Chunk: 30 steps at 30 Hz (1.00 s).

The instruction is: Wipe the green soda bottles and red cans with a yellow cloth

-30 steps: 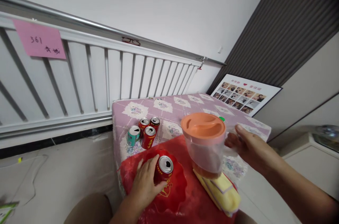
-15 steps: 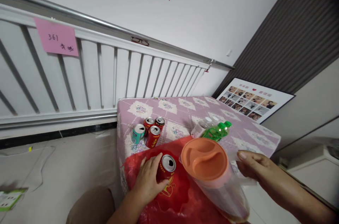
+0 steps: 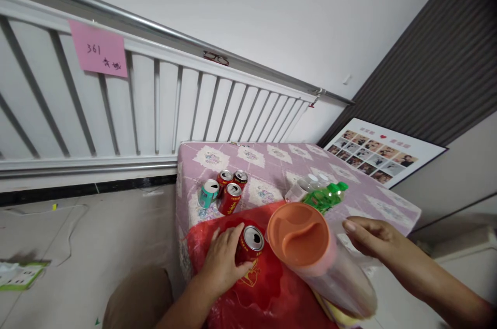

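Observation:
My left hand is wrapped round an opened red can that stands on a red plastic sheet. My right hand grips the handle of a clear plastic pitcher with an orange lid. The pitcher is tilted steeply toward the can, lid almost touching it. A little orange-brown liquid sits in the pitcher's low end. A yellow cloth shows beneath the pitcher.
Several opened cans, red ones and a teal one, stand on the purple-clothed table. A green bottle and a clear bottle lie behind the pitcher. A white radiator lines the wall; a framed photo board leans at right.
The pitcher went from upright and lifted to tilted down toward the red can. My left hand has stayed on the can. The view shifted left.

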{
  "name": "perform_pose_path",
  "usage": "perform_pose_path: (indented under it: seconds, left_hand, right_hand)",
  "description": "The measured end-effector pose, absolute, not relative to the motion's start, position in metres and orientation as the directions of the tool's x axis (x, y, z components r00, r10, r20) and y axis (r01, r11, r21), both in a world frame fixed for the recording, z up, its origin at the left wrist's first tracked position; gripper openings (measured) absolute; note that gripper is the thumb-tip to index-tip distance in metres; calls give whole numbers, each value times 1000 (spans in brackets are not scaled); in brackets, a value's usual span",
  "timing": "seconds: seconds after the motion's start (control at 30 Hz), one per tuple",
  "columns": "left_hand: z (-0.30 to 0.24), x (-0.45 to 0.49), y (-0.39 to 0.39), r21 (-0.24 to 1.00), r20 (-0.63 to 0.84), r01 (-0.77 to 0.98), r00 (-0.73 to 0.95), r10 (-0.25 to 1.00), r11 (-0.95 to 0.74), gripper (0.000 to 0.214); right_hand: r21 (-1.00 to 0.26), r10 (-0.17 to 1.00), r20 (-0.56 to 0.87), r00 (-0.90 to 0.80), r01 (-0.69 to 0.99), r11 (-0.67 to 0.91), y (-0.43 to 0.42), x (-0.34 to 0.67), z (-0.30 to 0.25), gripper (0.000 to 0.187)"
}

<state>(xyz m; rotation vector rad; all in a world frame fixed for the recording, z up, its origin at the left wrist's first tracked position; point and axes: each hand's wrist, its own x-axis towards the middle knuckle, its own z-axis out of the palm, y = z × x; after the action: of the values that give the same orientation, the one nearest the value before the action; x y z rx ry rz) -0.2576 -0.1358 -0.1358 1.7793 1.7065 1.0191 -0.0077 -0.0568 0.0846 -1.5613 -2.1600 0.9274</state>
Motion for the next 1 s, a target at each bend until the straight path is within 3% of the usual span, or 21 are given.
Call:
perform_pose_path:
  seconds: [0.4,0.6,1.0]
  left_hand:
    - [-135,-259,-135,777,189,617,-43,981,-123,86]
    - [-135,-259,-136,775,194,621,-51,980,-121,88]
    - [-137,-260,-135,766,210,627,-35,977,-142,87]
  right_hand:
    - [-614,926,-138,-352,764,199,-45,-20,86,65]
    - [-612,926,-77,-369,751,248,-50,-29,89,58]
    - [-528,914,-157,-373,814,242,-38,-29,92,62]
